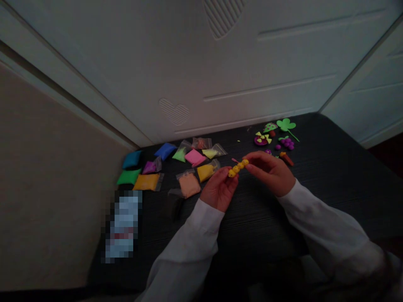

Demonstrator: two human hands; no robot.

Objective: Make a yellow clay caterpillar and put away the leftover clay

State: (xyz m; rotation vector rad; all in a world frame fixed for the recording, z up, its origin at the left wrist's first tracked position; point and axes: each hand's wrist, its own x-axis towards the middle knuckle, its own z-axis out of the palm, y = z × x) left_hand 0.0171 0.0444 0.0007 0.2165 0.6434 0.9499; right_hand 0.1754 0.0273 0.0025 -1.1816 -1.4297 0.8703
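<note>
A small yellow clay caterpillar (238, 167), built of several balls in a row, is held slantwise between my two hands above the dark table. My left hand (220, 188) pinches its lower left end, where tiny dark dots show. At the upper right end, the thumb and index finger of my right hand (272, 172) close on the last ball. Just behind the caterpillar a small pink piece (234, 160) shows, partly hidden. Left of my left hand lie a bag of yellow clay (205, 172) and a bag of peach clay (189, 186).
More clay bags, such as a pink one (195, 157) and an orange one (146, 182), spread over the table's (258, 218) left. Finished clay pieces stand back right: a green clover (286, 124), purple grapes (288, 143), a carrot-like piece (286, 158). A white panel (189, 63) rises behind.
</note>
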